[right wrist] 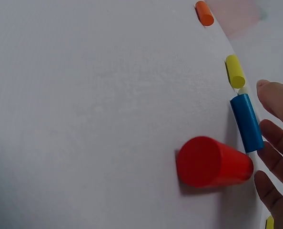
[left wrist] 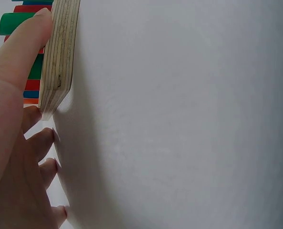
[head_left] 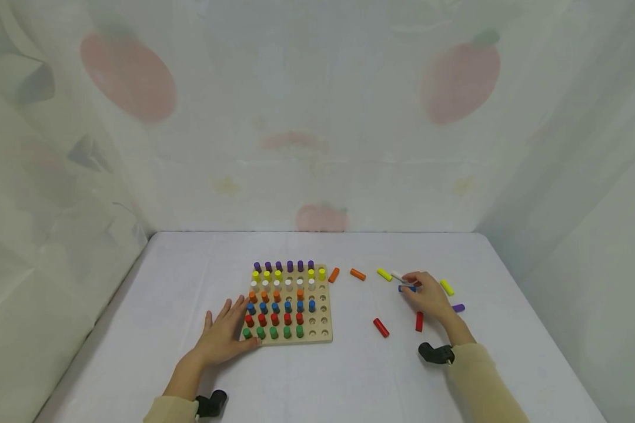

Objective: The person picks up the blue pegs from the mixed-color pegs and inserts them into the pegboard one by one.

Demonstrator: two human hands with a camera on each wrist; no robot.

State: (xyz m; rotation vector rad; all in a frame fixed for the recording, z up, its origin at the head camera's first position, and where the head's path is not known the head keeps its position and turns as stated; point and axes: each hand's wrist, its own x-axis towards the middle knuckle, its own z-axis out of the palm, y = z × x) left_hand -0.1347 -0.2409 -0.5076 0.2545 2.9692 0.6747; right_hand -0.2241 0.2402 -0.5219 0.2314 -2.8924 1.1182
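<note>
A wooden pegboard (head_left: 325, 305) stands on the white table, with rows of purple, yellow, white, orange, blue, red and green pegs and several bare holes on its right side. My left hand (head_left: 227, 332) lies flat beside its front left corner, the thumb (left wrist: 22, 52) lying along the board's edge (left wrist: 60, 52). My right hand (head_left: 427, 294) hovers low over loose pegs to the right. Its fingertips (right wrist: 277, 138) are at a blue peg (right wrist: 246, 122) lying on the table, without closing round it. A red peg (right wrist: 213, 162) lies just beside the blue peg.
More loose pegs lie scattered right of the board: two orange (head_left: 333, 274) (head_left: 357, 274), yellow (head_left: 384, 274) (head_left: 447, 287), white (head_left: 397, 275), purple (head_left: 458, 308) and red (head_left: 381, 327) (head_left: 419, 321). Cloth walls close in the table at the back and both sides.
</note>
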